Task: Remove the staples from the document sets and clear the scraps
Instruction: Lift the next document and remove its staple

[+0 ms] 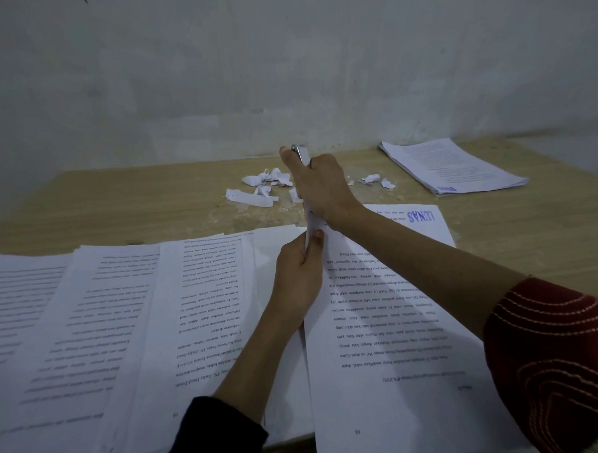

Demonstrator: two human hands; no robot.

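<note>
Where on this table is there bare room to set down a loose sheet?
Bare table at far left, bordered by wall, scraps and spread sheets. A second patch at right, between the far stack and the stamped sheet. Crowded: the near half under paper, and the centre, where the left hand and right hand grip a raised sheet.

Wall [283, 55]: grey-white plaster, scuffed, two small dark specks near top. Table [118, 200]: pale wood-grain top, butted against wall. Light dim, even.

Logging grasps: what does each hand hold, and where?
The right hand grips a metal tool by its lower part; only its tip shows. The left hand pinches the raised far edge of the document set.
</note>
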